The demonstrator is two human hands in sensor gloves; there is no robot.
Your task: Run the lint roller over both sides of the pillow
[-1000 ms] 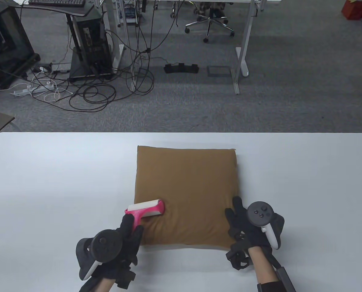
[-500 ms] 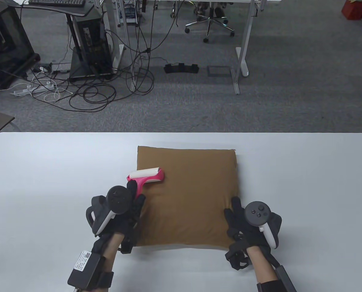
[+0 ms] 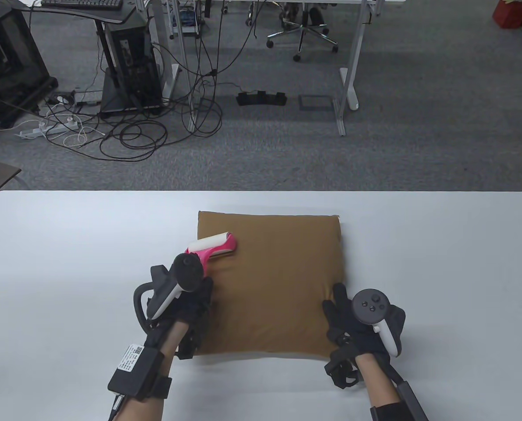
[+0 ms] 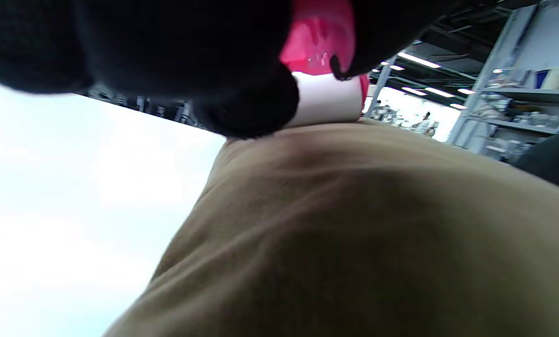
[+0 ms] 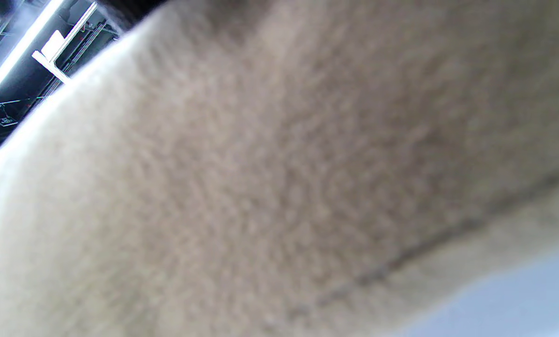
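A brown square pillow [image 3: 274,280] lies flat on the white table [image 3: 68,245]. My left hand [image 3: 191,294] grips the pink handle of a lint roller [image 3: 212,246], whose white roll rests on the pillow's far left part. In the left wrist view the roll [image 4: 324,100] sits on the pillow [image 4: 354,224] under my gloved fingers [image 4: 242,93]. My right hand [image 3: 348,322] rests on the pillow's near right corner with fingers spread flat. The right wrist view shows only the pillow fabric [image 5: 279,164] close up.
The table's far edge runs just beyond the pillow. Past it, on the grey carpet, are cables [image 3: 134,136], a computer stand [image 3: 129,66] and an office chair [image 3: 302,30].
My left hand has pushed the lint roller away from me along the pillow's left side, from near the front edge to near the far edge. My right hand stayed put.
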